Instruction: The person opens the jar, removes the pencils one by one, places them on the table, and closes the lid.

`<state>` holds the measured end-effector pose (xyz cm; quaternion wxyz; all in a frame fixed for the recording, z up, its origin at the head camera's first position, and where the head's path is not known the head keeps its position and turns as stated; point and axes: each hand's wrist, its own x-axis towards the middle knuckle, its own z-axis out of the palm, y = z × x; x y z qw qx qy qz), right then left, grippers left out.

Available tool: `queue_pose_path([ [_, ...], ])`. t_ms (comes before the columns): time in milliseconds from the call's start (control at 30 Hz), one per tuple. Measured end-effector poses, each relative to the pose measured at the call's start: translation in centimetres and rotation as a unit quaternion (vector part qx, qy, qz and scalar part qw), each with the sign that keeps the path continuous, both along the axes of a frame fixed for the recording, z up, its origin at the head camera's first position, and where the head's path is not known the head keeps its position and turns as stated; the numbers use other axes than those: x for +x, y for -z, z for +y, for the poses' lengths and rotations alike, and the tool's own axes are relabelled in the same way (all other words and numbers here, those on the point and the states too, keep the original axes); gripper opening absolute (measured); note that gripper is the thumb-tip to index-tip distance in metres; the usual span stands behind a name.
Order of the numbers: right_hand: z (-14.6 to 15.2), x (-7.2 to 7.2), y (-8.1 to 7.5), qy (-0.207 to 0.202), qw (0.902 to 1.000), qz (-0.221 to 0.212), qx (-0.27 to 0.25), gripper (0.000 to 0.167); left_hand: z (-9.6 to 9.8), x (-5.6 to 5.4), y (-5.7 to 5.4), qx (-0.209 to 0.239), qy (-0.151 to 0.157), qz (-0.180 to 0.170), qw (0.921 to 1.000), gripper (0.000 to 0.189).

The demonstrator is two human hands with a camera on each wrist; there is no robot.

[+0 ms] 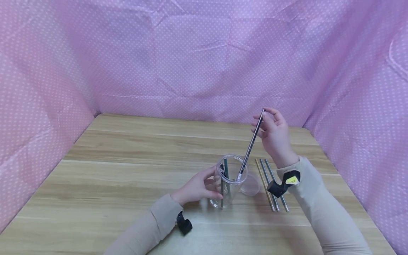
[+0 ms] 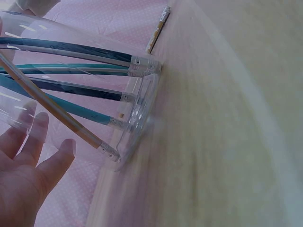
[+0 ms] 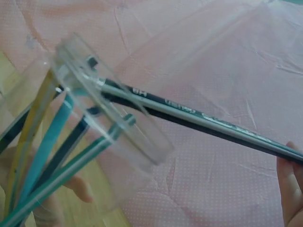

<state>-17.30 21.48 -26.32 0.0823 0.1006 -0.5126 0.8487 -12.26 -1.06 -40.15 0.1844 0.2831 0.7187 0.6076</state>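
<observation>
A clear plastic cup [image 1: 235, 193] stands on the table, and my left hand [image 1: 196, 186] grips its left side with the fingers wrapped about the wall. Several pencils [image 2: 75, 84] lean inside it, dark, teal and gold, their eraser ends at the bottom in the left wrist view. Above the cup to the right, my right hand [image 1: 276, 138] pinches a dark striped pencil [image 1: 251, 148] near its upper end. That pencil slants down to the left, with its eraser end just inside the cup's rim. In the right wrist view only a few right fingers [image 3: 289, 189] show.
Right of the cup, three pencils [image 1: 264, 182], one gold and two bluish, lie side by side on the wooden table [image 1: 127, 170]. A round clear lid [image 1: 251, 187] lies between them and the cup. Pink dotted cloth [image 1: 197, 63] hangs around the back and sides.
</observation>
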Motion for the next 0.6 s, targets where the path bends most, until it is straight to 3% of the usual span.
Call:
queue_pose_path([
  [400,2.2,-0.1,-0.8,-0.012,0.9999,-0.006,-0.004,0.009,0.4,0.1,0.3,0.002,-0.006,0.0,1.0,0.093],
  [600,3.4,0.0,-1.8,-0.014,0.9998,0.013,-0.009,0.012,0.5,0.2,0.5,0.001,-0.006,0.006,1.0,0.094],
])
